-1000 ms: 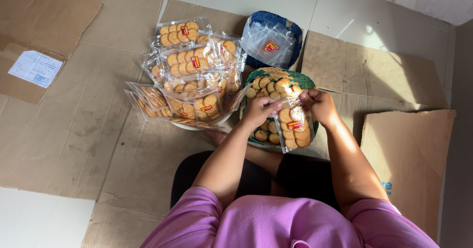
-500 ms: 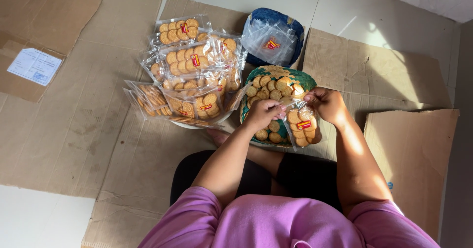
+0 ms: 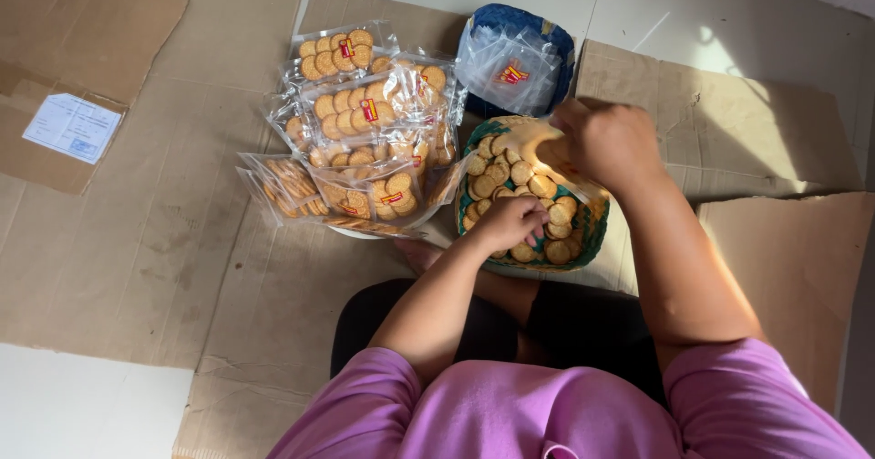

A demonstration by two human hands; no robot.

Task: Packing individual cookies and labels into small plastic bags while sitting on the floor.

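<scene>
Biscuits [image 3: 510,172] partly hidden under your left hand [image 3: 510,222] pinching round ones, your right hand [image 3: 606,140] gripping a crinkly clear bag [image 3: 547,144], woven basket [image 3: 592,226] rim showing.

Sunlit flattened cardboard [image 3: 137,240] over pale floor [image 3: 73,413]

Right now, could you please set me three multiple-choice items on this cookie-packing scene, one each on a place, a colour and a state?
1. Where is the pile of filled cookie bags?
A. Left of the basket of loose cookies
B. Right of it
C. Inside it

2. What colour are the person's sleeves?
A. Green
B. Purple-pink
C. White

3. What is the left hand doing?
A. Resting on the cardboard
B. Reaching into the loose cookies
C. Holding a filled bag

Answers:
1 A: the bags are stacked on the cardboard left of the basket.
2 B: both sleeves are purple-pink.
3 B: its fingers are down among the cookies while the right hand lifts a clear bag above.
</scene>
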